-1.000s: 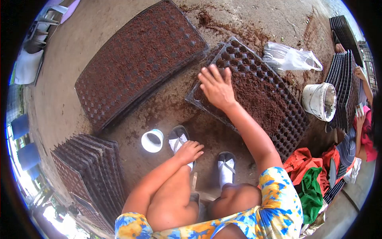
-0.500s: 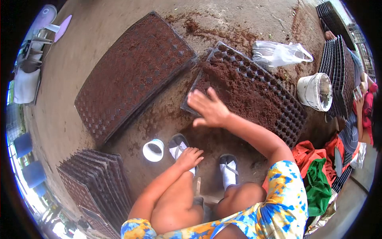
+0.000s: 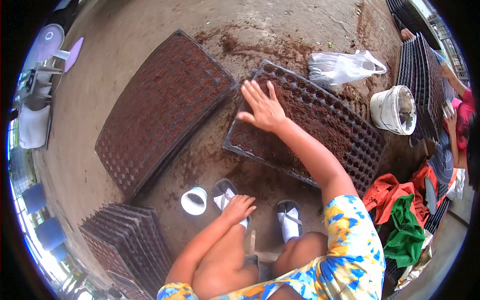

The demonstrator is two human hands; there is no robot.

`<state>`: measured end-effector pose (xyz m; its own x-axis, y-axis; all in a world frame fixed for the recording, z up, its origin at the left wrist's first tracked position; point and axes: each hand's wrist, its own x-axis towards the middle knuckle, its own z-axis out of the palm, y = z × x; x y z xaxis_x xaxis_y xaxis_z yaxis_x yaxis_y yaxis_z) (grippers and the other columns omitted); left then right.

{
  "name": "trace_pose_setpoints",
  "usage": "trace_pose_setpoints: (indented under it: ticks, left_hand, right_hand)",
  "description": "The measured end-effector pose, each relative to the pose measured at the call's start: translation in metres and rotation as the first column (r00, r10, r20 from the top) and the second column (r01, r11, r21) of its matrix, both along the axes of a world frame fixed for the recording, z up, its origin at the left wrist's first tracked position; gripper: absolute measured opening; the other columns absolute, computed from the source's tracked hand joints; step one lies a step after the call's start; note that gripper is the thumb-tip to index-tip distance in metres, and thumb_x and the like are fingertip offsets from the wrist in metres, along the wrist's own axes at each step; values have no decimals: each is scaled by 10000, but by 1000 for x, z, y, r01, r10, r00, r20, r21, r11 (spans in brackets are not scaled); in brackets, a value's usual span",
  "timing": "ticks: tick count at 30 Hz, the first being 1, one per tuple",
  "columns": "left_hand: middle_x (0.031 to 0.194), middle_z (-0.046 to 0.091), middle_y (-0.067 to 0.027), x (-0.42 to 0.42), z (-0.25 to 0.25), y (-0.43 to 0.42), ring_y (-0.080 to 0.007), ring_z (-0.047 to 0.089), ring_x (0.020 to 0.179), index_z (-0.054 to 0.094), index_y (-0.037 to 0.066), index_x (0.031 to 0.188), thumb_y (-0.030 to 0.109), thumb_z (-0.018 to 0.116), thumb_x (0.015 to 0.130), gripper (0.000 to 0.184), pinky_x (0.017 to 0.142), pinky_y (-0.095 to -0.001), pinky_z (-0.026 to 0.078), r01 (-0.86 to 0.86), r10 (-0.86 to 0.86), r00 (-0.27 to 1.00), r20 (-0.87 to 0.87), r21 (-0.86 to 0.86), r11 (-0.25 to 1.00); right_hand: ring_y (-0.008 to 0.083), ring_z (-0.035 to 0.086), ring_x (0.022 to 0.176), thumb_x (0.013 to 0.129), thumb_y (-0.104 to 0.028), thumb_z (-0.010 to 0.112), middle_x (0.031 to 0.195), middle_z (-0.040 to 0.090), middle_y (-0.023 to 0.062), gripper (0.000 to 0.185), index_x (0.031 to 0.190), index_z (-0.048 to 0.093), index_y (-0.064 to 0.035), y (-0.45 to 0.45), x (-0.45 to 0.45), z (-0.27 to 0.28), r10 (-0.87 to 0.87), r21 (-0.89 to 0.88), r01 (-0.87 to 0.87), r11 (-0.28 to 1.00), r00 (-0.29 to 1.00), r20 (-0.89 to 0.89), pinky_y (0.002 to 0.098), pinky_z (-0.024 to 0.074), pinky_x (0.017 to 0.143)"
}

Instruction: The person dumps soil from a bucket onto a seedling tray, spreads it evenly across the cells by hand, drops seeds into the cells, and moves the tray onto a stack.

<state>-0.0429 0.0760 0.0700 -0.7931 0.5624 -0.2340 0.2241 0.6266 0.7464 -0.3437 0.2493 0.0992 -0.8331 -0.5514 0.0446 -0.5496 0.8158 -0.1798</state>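
Observation:
My right hand (image 3: pixel 263 108) lies palm down with its fingers spread over the left end of a black seedling tray (image 3: pixel 367 172). Loose brown soil (image 3: pixel 320 120) is heaped across the middle of that tray, while cells along its far edge and right end show as dark holes. My left hand (image 3: pixel 239 207) rests on my left knee, holding nothing, its fingers stretched out. Left of the tray stands another tray (image 3: pixel 165 105), its cells covered with soil. A small white cup (image 3: pixel 194 201) lies on its side near my left foot.
A stack of trays (image 3: pixel 125 245) stands at the lower left. To the right are a clear plastic bag (image 3: pixel 342 69), a white bucket (image 3: pixel 393 110), more stacked trays (image 3: pixel 421 85), red cloth (image 3: pixel 387 195) and green cloth (image 3: pixel 405 235). Another person's arms (image 3: pixel 452 125) show at the right edge.
My right hand moved toward the near left corner of the tray, then back up toward its far left side. Soil now covers more of the left end. The view has shifted; my left hand stays on my knee.

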Motion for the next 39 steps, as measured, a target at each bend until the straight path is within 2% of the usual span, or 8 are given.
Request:
trace_pose_setpoints:
  ticks: [17, 19, 24, 29, 31, 33, 35, 39]
  left_hand:
    - [1047, 607, -121, -4, 2, -1, -290, 560, 980, 602, 54, 1124, 313, 574, 868, 366, 894, -389, 415, 53, -49, 997, 58, -59, 997]
    - [1038, 608, -120, -6, 3, 2, -289, 561, 971, 603, 50, 1116, 306, 577, 866, 358, 887, -389, 417, 54, -51, 997, 54, -52, 997]
    - [1027, 607, -120, -9, 5, 1, -292, 562, 951, 605, 43, 1099, 291, 588, 861, 344, 869, -388, 421, 60, -57, 997, 54, -45, 997]
    - [1014, 610, -126, -6, 0, -3, -298, 564, 950, 602, 35, 1097, 282, 591, 857, 345, 872, -395, 423, 75, -75, 997, 11, -38, 996]
    - [1009, 610, -129, -5, -1, -1, -300, 564, 952, 601, 32, 1096, 280, 593, 855, 346, 876, -398, 423, 76, -76, 997, 9, -30, 997]
    - [1003, 610, -133, -7, 0, -3, -302, 565, 955, 600, 30, 1094, 280, 595, 853, 348, 880, -400, 422, 89, -89, 996, 15, -28, 996]
    - [1001, 610, -131, -7, -1, -2, -301, 565, 955, 598, 28, 1094, 279, 596, 853, 348, 881, -399, 423, 95, -95, 995, 10, -37, 995]
    - [1051, 601, -137, -4, -1, -5, -306, 553, 997, 590, 37, 1114, 313, 584, 863, 373, 901, -408, 407, 101, -99, 994, 42, -61, 993]
  right_hand:
    - [223, 83, 1433, 914, -614, 278, 1544, 138, 99, 796, 1462, 192, -43, -18, -33, -4, -596, 90, 593, 801, 803, 20, 558, -70, 1104]
    - [243, 99, 1430, 935, -511, 327, 1542, 151, 99, 703, 1457, 225, -51, -23, -35, -12, -516, 143, 543, 827, 835, -191, 561, -26, 1110]
    - [244, 97, 1431, 932, -563, 287, 1540, 157, 107, 743, 1458, 213, -44, -14, -68, -15, -521, 100, 519, 849, 853, 3, 548, -41, 1111]
    - [277, 84, 1431, 880, -672, 274, 1539, 127, 150, 889, 1457, 169, -4, 41, -22, -5, -725, 156, 722, 674, 687, -47, 561, -34, 1103]
    - [297, 115, 1424, 857, -690, 293, 1529, 153, 168, 923, 1448, 186, 11, 33, 0, 6, -640, 35, 650, 760, 756, -135, 567, 12, 1106]
    - [291, 139, 1420, 840, -698, 317, 1521, 190, 161, 930, 1440, 215, 6, 2, 47, 48, -327, 178, 305, 936, 938, 115, 558, 52, 1110]
    - [287, 167, 1415, 842, -692, 343, 1517, 195, 163, 894, 1433, 257, -27, 10, 107, 11, 76, -132, -53, 990, 981, 177, 554, 31, 1108]
    - [243, 155, 1420, 825, -725, 299, 1525, 204, 114, 908, 1454, 235, -73, 51, 92, 16, 58, 73, -71, 995, 985, 162, 523, 43, 1122]
